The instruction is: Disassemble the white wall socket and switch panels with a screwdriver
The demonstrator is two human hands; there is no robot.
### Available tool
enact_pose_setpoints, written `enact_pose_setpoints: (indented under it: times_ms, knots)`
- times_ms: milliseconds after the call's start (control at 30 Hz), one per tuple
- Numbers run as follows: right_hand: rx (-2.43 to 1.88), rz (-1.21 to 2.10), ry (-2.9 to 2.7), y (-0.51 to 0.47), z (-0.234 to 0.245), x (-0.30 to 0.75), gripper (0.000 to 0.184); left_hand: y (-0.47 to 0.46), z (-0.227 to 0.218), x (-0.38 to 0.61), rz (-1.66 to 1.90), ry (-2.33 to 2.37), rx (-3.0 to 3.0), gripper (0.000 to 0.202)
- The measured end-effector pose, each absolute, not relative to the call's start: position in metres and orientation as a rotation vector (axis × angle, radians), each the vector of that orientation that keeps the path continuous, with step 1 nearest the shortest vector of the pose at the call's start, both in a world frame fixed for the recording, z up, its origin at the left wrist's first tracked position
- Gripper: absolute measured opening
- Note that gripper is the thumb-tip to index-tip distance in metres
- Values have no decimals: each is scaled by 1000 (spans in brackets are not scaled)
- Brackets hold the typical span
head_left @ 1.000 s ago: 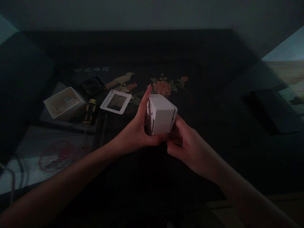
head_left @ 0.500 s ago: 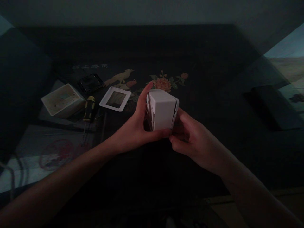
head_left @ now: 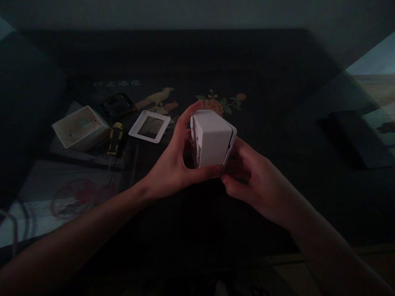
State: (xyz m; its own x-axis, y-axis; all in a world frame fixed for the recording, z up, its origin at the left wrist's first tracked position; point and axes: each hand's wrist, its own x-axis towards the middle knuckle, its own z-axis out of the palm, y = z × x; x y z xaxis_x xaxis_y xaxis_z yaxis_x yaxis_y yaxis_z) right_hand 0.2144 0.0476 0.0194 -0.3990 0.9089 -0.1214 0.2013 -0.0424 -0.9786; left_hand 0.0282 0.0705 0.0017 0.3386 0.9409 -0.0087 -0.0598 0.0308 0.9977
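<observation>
A white plastic box-shaped housing (head_left: 213, 137) is held above the dark table in the middle of the view, tilted. A thin white plate sits along its right edge, with a dark gap between the two. My left hand (head_left: 177, 160) wraps the housing from the left, thumb along its lower edge and a finger at its far top corner. On the plate side, my right hand (head_left: 251, 176) grips the lower right edge with thumb and bent fingers. The undersides of the housing and some fingertips are hidden.
To the left lie an open white box (head_left: 83, 129), a black and yellow screwdriver (head_left: 115, 139), a white square frame (head_left: 132, 128) and a black electronic part (head_left: 117, 105). A dark flat object (head_left: 359, 139) is at the right. The glossy table (head_left: 277, 82) bears a flower-and-bird picture.
The housing has turned slightly in my hands and its plate edge shifted a little right. Both hands keep their hold. The objects on the table stay in place.
</observation>
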Motion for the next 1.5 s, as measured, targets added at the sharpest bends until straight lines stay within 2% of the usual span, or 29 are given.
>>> enact_pose_setpoints:
  times_ms: [433,767,967,1100,1267,1367,1500]
  knots:
    - [-1270,1296,-1738,46,14,211,83,71,-1,28,1049,928,1337,100]
    - [-1432,1223,-1765,44,2,202,63,73,-14,29,959,951,1341,102]
    - [-1466,1150,-1771,44,0,196,68,77,-18,28,944,943,1356,102]
    - [-1490,1089,-1793,46,-5,195,71,81,-24,26,966,907,1467,109]
    - [-1508,945,-1729,54,-11,204,73,81,-26,25,984,906,1468,104]
    - [-1443,1063,-1773,57,-11,209,75,80,-26,25,998,906,1409,106]
    - [-1339,1224,-1730,58,-10,212,67,81,-25,24,963,897,1289,108]
